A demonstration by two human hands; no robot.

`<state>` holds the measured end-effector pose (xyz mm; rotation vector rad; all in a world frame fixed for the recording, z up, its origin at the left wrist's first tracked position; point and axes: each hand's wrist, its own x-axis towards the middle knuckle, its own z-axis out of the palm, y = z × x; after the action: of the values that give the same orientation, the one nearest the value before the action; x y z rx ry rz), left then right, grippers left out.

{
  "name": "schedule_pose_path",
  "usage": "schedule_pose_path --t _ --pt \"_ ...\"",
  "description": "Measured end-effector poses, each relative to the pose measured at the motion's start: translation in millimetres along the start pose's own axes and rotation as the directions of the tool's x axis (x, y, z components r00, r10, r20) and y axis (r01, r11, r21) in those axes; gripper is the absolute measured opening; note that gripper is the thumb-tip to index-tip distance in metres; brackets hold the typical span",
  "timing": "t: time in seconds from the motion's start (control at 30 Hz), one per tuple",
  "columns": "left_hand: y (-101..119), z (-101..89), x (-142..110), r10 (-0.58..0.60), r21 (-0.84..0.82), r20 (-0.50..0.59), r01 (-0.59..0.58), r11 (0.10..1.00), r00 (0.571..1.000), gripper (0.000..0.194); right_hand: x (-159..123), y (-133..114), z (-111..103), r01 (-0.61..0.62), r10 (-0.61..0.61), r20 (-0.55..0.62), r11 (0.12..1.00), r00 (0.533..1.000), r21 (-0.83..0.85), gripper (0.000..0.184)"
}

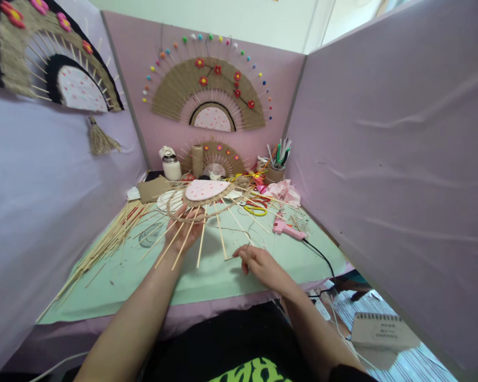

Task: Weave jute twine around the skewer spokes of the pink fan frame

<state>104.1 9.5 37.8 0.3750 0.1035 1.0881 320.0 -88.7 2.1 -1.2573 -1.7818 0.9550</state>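
Observation:
A half-made fan is held above the table, its thin wooden sticks spreading out toward me. At its centre is a pink dotted half-round piece, edged with brown twine, and a further ring of twine crosses the sticks. My left hand is under the fan's left side, fingers curled around the sticks and partly hidden by them. To the right of the stick tips, my right hand pinches a thin strand of twine that runs back toward the fan.
Loose wooden sticks lie along the left. A pink glue gun with a black cord rests on the right, near yellow-handled scissors. Behind stand a white jar, a twine spool and a tool pot. Finished fans hang on the partitions.

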Motion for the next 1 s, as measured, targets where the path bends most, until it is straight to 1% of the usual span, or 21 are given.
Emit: schedule_pose_path --t 0.07,0.1,0.13,0.2,0.23,0.3,0.4,0.5,0.53,0.57,0.6,0.63,0.67,0.7,0.73,0.8,0.87,0.93,1.0 --pt "1 0.0 0 -0.003 -0.002 0.0 0.003 1.0 1.0 0.026 21 11 -20 -0.071 0.07 -0.067 0.997 0.995 -0.014 0.032" --pt "2 -0.1 0 -0.005 -0.002 -0.001 0.005 1.0 1.0 0.027 31 16 -30 -0.092 0.092 -0.117 0.996 0.989 0.004 0.033" --pt "2 -0.3 0 -0.012 0.0 0.0 0.012 1.0 1.0 0.027 42 21 -39 -0.112 0.118 -0.151 0.993 0.982 0.046 0.034" --pt "0 -0.9 0 -0.025 0.013 0.02 0.025 1.0 0.999 0.029 63 29 -55 -0.165 0.191 -0.16 0.973 0.968 0.163 0.035" --pt "-1 -1.4 -1 -0.035 0.024 0.032 0.035 0.999 0.999 0.029 73 33 -60 -0.191 0.226 -0.16 0.959 0.961 0.209 0.035" --pt "-3 -2.3 -1 -0.083 0.059 0.042 0.08 0.995 0.996 0.03 90 38 -66 -0.213 0.258 -0.168 0.946 0.951 0.245 0.033" --pt "-4 -3.5 -1 -0.147 0.084 0.04 0.143 0.986 0.988 0.03 103 44 -65 -0.198 0.239 -0.185 0.956 0.953 0.219 0.031" --pt "-1 -4.9 -1 -0.14 0.058 0.027 0.138 0.989 0.99 0.029 97 48 -62 -0.166 0.191 -0.166 0.974 0.967 0.156 0.025" --pt "1 -5.5 -1 -0.134 0.049 0.021 0.133 0.99 0.991 0.028 92 49 -63 -0.148 0.164 -0.135 0.981 0.977 0.122 0.029" --pt "2 -6.1 0 -0.132 0.044 0.017 0.131 0.99 0.991 0.027 86 49 -65 -0.124 0.131 -0.089 0.989 0.987 0.086 0.04" --pt "3 -6.8 1 -0.135 0.043 0.013 0.134 0.99 0.991 0.026 79 49 -68 -0.09 0.092 -0.028 0.995 0.995 0.046 0.055" --pt "4 -7.5 1 -0.141 0.042 0.007 0.141 0.989 0.99 0.026 72 48 -71 -0.051 0.05 0.03 0.999 0.998 0.015 0.069" --pt "5 -8.1 2 -0.147 0.041 -0.002 0.147 0.988 0.989 0.025 65 46 -74 -0.013 0.013 0.076 1.0 0.997 -0.003 0.079" --pt "5 -8.6 3 -0.151 0.039 -0.014 0.152 0.988 0.988 0.026 59 44 -76 0.021 -0.02 0.099 1.0 0.995 -0.006 0.085" --pt "5 -8.9 3 -0.154 0.038 -0.024 0.155 0.987 0.988 0.026 54 40 -77 0.049 -0.05 0.099 0.999 0.994 0.012 0.085" --pt "5 -8.9 3 -0.158 0.037 -0.037 0.159 0.987 0.987 0.026 46 30 -73 0.102 -0.107 0.047 0.989 0.993 0.103 0.076" --pt "3 -8.1 2 -0.168 0.044 -0.035 0.169 0.985 0.985 0.026 43 17 -61 0.152 -0.149 -0.031 0.958 0.988 0.244 0.062" --pt "2 -6.5 2 -0.183 0.057 -0.021 0.184 0.981 0.983 0.027 42 2 -43 0.183 -0.169 -0.071 0.899 0.983 0.399 0.055" --pt "1 -4.8 1 -0.19 0.066 -0.01 0.19 0.98 0.982 0.028 44 -9 -25 0.199 -0.195 -0.07 0.799 0.978 0.567 0.055"
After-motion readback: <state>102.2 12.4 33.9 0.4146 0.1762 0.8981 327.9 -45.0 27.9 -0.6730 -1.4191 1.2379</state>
